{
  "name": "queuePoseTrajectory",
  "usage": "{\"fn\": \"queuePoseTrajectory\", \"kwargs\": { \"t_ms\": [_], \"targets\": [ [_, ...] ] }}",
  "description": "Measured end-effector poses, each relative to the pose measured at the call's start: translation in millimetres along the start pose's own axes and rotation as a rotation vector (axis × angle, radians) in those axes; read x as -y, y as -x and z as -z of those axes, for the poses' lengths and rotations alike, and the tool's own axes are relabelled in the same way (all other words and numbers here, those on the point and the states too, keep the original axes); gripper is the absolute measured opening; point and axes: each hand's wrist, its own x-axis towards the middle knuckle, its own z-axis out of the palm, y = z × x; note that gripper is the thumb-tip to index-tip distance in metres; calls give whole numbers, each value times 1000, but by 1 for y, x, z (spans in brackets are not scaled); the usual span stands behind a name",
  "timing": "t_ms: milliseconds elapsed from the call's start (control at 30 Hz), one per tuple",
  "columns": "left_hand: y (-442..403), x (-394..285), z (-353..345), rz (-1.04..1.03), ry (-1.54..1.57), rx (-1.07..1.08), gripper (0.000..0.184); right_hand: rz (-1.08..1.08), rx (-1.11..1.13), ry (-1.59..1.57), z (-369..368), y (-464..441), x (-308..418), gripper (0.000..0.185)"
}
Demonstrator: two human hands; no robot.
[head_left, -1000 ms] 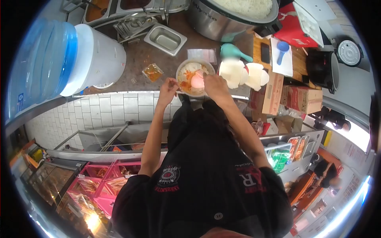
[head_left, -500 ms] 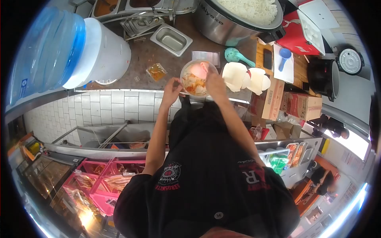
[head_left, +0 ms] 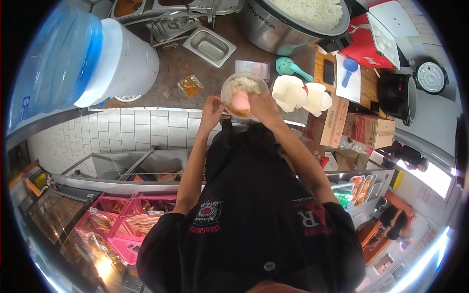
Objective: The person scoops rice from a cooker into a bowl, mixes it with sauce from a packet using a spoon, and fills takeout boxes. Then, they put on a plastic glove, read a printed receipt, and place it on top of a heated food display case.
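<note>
A round clear bowl [head_left: 225, 86] stands at the front edge of the counter, holding white rice [head_left: 245, 84] with orange-brown sauce near its front side. My left hand [head_left: 212, 112] pinches the bowl's left rim. Reaching over the right side, my right hand [head_left: 263, 107] is closed on a pink rice paddle [head_left: 240, 101]; its blade is down in the bowl and its handle is hidden by my fingers. Right of the bowl, near my right hand, sit two opened paper food boxes [head_left: 288, 93]. A small packet of orange sauce [head_left: 191, 86] lies to the left.
Behind are a large rice cooker [head_left: 278, 29] full of rice, an empty steel pan [head_left: 210, 46] and a turquoise scoop [head_left: 293, 68]. A big white bucket [head_left: 129, 58] stands left. Cardboard boxes [head_left: 369, 130] and a black pot [head_left: 398, 95] are right. Other people [head_left: 395, 222] are farther off.
The pink rice paddle has moved from the back of the bowl toward its front, along with my right hand. White rice now shows at the back. My left hand stays on the rim.
</note>
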Motion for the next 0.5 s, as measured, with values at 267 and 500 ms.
{"fn": "queuePoseTrajectory", "kwargs": {
  "t_ms": [267, 500],
  "targets": [
    [1, 4, 5, 7, -49, 51, 17, -221, 90, -102, -3, 10, 9, 22],
    [-4, 0, 5, -27, -114, 78, 18, -346, -1, -94, 33, 17, 15, 30]
  ]
}}
